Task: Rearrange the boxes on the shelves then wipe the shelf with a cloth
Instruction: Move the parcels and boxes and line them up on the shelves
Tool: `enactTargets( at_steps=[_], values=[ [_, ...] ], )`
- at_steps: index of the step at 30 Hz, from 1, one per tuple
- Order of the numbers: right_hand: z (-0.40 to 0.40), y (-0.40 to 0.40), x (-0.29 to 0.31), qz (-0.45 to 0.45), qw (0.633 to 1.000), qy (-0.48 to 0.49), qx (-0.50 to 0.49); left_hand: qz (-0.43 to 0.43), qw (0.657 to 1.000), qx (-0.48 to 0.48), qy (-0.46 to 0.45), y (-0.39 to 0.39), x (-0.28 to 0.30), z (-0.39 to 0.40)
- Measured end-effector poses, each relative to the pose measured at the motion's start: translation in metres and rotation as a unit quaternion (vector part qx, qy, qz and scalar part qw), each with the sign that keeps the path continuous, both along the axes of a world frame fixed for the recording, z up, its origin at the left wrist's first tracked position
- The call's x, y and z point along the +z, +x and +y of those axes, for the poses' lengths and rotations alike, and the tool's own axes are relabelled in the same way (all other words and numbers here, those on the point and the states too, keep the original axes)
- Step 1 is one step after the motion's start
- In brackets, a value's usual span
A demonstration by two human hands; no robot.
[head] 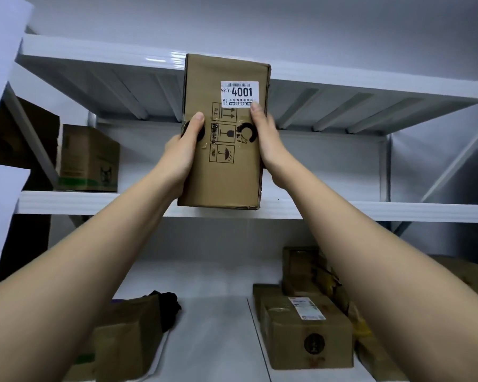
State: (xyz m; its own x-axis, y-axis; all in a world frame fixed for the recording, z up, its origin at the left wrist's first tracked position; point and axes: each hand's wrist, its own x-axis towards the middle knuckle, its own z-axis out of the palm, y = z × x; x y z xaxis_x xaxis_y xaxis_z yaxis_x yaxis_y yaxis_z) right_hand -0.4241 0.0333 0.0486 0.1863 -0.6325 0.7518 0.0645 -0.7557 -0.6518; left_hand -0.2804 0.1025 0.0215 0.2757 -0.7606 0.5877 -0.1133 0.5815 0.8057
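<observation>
tall brown cardboard box [224, 150] with white 4001 label [239, 94] held up against white metal shelves [94, 202], left hand [183, 150] and right hand [268, 142] clamped on its sides, fingers pressed together

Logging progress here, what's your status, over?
Left hand, right hand gripping 4001 box, raised toward top shelf. Path clear. No wiping yet.

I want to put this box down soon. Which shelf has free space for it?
The middle shelf is bare from the box with green print to the right post. The bottom shelf has a bare strip between the left carton and the right stack, which is crowded.
</observation>
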Motion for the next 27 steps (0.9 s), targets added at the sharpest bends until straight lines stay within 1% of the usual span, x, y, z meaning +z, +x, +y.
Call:
enactTargets(
  at_steps=[7,11,14,17,20,22,24,27],
  values=[
    [-0.039,0.043,0.003,0.054,0.995,0.049,0.066,0.005,1.0,0.024,0.003,0.042,0.002,-0.026],
    [-0.057,0.066,0.014,0.06,0.995,0.061,0.057,-0.005,0.999,0.032,0.006,0.06,0.009,-0.041],
    [-0.077,0.078,0.023,0.086,0.994,0.061,0.036,-0.031,0.998,0.057,0.012,0.073,0.013,-0.062],
    [-0.102,0.086,0.029,0.112,0.989,0.079,0.048,-0.039,0.996,0.078,0.029,0.087,0.013,-0.082],
    [-0.124,0.103,0.033,0.124,0.988,0.085,0.041,-0.044,0.994,0.087,0.039,0.103,0.013,-0.105],
    [-0.135,0.114,0.035,0.129,0.987,0.091,0.041,-0.051,0.992,0.107,0.045,0.114,0.014,-0.116],
    [-0.144,0.124,0.036,0.138,0.986,0.076,0.062,-0.061,0.987,0.136,0.052,0.123,0.015,-0.12],
    [-0.163,0.146,0.032,0.158,0.98,0.082,0.085,-0.036,0.98,0.186,0.063,0.143,0.015,-0.135]
  ],
)
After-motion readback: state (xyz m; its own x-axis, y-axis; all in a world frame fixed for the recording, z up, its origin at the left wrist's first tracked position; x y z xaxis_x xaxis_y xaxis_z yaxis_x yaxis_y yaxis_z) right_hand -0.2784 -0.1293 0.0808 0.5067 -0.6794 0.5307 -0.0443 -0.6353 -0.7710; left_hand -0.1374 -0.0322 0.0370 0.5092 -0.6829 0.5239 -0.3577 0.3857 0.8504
